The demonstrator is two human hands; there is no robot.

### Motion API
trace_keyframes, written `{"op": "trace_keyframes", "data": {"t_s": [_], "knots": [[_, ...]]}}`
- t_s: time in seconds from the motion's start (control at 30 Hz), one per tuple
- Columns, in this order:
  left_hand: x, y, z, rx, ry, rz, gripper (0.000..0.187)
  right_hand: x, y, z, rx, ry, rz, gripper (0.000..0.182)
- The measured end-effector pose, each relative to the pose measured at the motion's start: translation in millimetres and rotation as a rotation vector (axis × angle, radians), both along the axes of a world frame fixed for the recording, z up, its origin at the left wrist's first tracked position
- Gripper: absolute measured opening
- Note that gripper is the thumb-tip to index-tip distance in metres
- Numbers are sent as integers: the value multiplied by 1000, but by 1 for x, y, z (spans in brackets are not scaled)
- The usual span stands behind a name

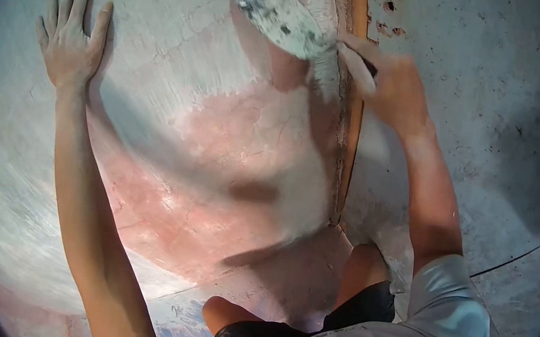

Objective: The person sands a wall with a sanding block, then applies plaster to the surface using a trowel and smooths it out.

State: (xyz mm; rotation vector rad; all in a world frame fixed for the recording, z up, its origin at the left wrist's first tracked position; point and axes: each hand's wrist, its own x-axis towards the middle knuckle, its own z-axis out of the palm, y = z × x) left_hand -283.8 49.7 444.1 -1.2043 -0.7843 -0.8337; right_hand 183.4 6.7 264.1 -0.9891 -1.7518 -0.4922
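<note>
My left hand (71, 47) lies flat against the wall (227, 129), with its fingers spread and pointing up. In my right hand (393, 86) is the handle of a trowel (279, 20) with a long oval blade, whitish and speckled with dark patches. The blade points up and to the left over the wall, close to a wooden strip (348, 131) that runs down the edge. White streaky coating covers the upper part of the wall, while pink shows through lower down. Dust or coating marks both hands.
Right of the wooden strip stands a grey, stained surface (480, 73) with small holes near its top. A thin dark cable (510, 259) crosses it lower down. My knees, in dark shorts (360, 310), are bent near the foot of the wall.
</note>
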Motion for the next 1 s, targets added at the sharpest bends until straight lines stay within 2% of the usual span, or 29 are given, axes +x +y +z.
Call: {"op": "trace_keyframes", "data": {"t_s": [0.07, 0.2, 0.3, 0.37, 0.43, 0.47, 0.53, 0.6, 0.73, 0.8, 0.83, 0.93, 1.0], "knots": [[-1, 2, -1, 1, 3, 0, 66, -1, 0, 9, -58, 24, 16, 30], [-3, 2, 0, 8, 3, 1, 65, -1, -32, -33, -233, -20, -54, 29], [-5, 6, 1, 30, 30, -7, 66, 2, -15, -11, -78, -9, 21, 28], [-4, 5, 1, 31, 38, -16, 66, 1, -8, 14, -125, -1, -27, 29], [-5, 5, 0, 32, 32, -10, 66, 3, -2, 23, -14, -29, 36, 29], [-5, 6, 1, 41, 35, -1, 66, 4, -5, 14, -11, -31, 36, 29], [-3, 3, 0, 20, 14, 11, 66, 3, -22, -35, -170, -64, -12, 28], [-4, 1, 1, 2, -14, 26, 66, 2, -32, -89, -218, -39, 16, 27], [-2, 1, -1, 0, 14, 1, 65, -8, -35, -91, -321, -39, -100, 27], [-1, 1, 1, -3, 8, -9, 65, -9, -19, -59, -113, -6, -29, 26], [-2, 1, 1, 9, 28, -10, 65, -9, -15, -46, -110, -7, -27, 25], [-5, 6, -3, 53, 56, -31, 65, -10, -9, -73, -133, -20, 37, 25], [-5, 1, -4, 8, 23, -12, 65, -7, -15, -119, -101, -33, 71, 25]]}}
